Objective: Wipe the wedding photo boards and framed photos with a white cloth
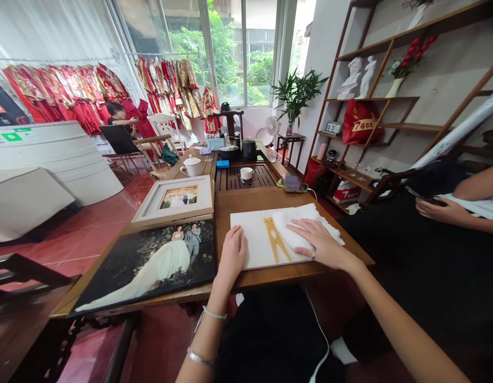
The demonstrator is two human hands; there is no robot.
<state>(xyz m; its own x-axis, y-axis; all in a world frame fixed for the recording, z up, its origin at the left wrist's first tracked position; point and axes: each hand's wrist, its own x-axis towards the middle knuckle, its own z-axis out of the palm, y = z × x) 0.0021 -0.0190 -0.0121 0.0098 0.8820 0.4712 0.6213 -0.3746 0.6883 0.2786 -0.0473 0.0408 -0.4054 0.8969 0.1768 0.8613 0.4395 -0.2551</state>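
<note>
A flat white board [252, 250] lies on the wooden table in front of me. My left hand [233, 249] rests along its left edge, loosely curved, with nothing visible inside it. Fluffy white padding [288, 226] covers the board's right part and hangs past its corner. Spread flat on that padding is my right hand [316, 242], palm down and fingers apart. Between my hands lies a yellow A-shaped piece [275, 239] with two small ears on top and two legs; neither hand touches it.
Left of the board are a wedding photo panel [150, 266] and a framed picture [176, 201]. Farther back stand a lidded white mug [191, 166], a tea tray [230, 178] with a cup [247, 173], and a phone [296, 183]. Another person's hand [440, 210] holds a phone at right.
</note>
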